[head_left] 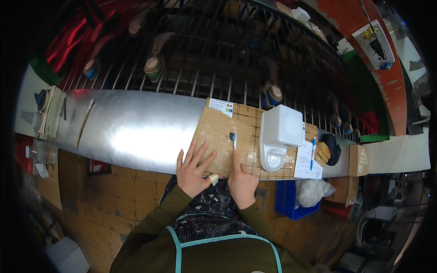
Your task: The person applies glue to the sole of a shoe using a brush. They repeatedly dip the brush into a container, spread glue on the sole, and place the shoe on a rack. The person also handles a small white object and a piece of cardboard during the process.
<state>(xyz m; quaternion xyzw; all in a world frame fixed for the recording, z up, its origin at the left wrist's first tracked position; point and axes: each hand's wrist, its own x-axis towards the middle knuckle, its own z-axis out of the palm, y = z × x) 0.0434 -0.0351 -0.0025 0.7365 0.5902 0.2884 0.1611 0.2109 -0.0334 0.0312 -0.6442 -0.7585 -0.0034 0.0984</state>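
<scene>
My left hand (193,175) lies with fingers spread on a brown cardboard sheet (216,150) at the bench's front edge. A small cream-coloured piece (213,179) shows at its thumb; whether it is held or wrapped round the thumb is unclear. My right hand (242,186) rests on the sheet's right side, index finger stretched forward and the other fingers curled. That fingertip is at the near end of a thin white strip (235,142). Beside the strip's far end sits a small dark bit (232,136), too small to name.
A white plastic dispenser (281,127) stands right of the cardboard. Beyond it are a paper sheet (302,161), a blue pen (313,152), yellow blocks (322,154) and dark cloth (333,149). A thin stick (84,123) lies left. Shoes (154,66) sit over the barred rack behind.
</scene>
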